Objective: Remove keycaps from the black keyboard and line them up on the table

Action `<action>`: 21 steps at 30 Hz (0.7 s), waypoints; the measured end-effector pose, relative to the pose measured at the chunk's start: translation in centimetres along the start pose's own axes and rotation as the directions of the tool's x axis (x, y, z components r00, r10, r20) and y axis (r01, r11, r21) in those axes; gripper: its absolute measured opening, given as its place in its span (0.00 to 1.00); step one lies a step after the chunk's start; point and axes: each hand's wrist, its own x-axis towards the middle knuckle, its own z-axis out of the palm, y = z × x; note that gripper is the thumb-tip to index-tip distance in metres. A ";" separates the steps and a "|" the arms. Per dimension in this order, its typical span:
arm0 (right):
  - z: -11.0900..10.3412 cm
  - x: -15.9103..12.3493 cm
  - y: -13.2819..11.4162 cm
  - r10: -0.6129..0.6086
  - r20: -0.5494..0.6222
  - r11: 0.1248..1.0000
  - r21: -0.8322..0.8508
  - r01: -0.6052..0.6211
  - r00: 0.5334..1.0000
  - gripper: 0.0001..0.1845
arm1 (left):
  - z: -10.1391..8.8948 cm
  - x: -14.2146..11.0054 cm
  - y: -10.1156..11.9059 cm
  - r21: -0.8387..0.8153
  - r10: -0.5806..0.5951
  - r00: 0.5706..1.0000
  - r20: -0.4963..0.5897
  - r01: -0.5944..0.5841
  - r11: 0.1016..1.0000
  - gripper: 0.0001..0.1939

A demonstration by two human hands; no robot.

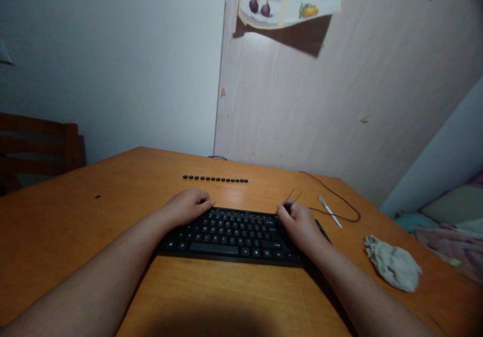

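Observation:
A black keyboard (230, 234) lies on the wooden table in front of me; the strip along its far edge shows small bare spots without keycaps. Over its far left corner rests my left hand (190, 206), fingers curled at the edge and the thumb along the top. My right hand (300, 224) is closed above the right end. Between its thumb and fingers is a small black piece with a thin wire loop (295, 194) rising from it, apparently a wire keycap puller. Beyond the keyboard, several black keycaps (218, 179) stand in a straight row.
To the right lie a white-handled brush (330, 212), a dark cable (345, 220) and a crumpled pale cloth (392, 264). One small black piece (97, 196) sits on the left of the table (60, 236). A wooden chair (37, 146) stands at the far left; the wall is behind.

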 end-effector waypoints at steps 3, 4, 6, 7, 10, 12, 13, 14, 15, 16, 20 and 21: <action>-0.1 0.4 0.3 0.047 -0.011 0.998 0.038 -0.047 0.999 0.14 | 0.0 0.0 0.1 -0.001 -0.007 1.000 0.002 0.007 1.000 0.21; -0.1 0.6 0.4 0.068 -0.015 0.996 0.056 -0.068 0.998 0.14 | 0.0 0.0 0.1 0.000 -0.008 1.000 0.003 0.008 1.000 0.21; 0.0 0.6 0.4 0.084 -0.011 0.994 0.064 -0.084 0.996 0.14 | 0.0 0.1 -0.1 0.005 0.003 1.000 0.005 -0.003 1.000 0.21; 0.0 0.6 0.4 0.074 -0.007 0.996 0.049 -0.074 0.997 0.14 | 0.1 0.1 -0.2 0.008 0.011 1.000 0.005 -0.011 1.000 0.21; 0.1 0.2 0.0 0.022 0.008 0.999 -0.031 -0.022 1.000 0.14 | 0.2 0.1 -0.4 0.017 0.023 1.000 0.008 -0.023 1.000 0.21; 0.1 0.1 -0.3 -0.001 0.016 0.998 -0.066 0.002 1.000 0.13 | 0.2 0.2 -0.4 0.025 0.016 1.000 0.010 -0.016 1.000 0.21; 0.1 0.1 -0.3 -0.006 0.021 0.997 -0.072 0.008 1.000 0.12 | 0.2 0.2 -0.4 0.030 0.015 1.000 0.009 -0.015 0.999 0.21; 0.1 0.2 -0.2 -0.003 0.028 0.998 -0.068 0.005 1.000 0.12 | 0.2 0.2 -0.4 0.034 0.016 1.000 0.010 -0.016 0.999 0.21; 0.1 0.3 -0.1 0.011 0.035 0.999 -0.051 -0.009 0.999 0.12 | 0.2 0.2 -0.4 0.037 0.017 1.000 0.010 -0.017 0.999 0.21; 0.1 0.5 0.1 0.034 0.040 0.999 -0.021 -0.034 0.999 0.13 | 0.2 0.2 -0.4 0.039 0.018 1.000 0.011 -0.018 0.999 0.21; 0.1 0.9 0.6 0.097 0.032 0.991 0.093 -0.100 0.995 0.13 | 0.3 0.2 -0.5 0.029 0.014 1.000 0.009 -0.014 0.999 0.20; 0.1 0.9 0.6 0.095 0.020 0.991 0.088 -0.096 0.995 0.14 | 0.3 0.2 -0.5 0.024 0.012 1.000 0.009 -0.013 1.000 0.21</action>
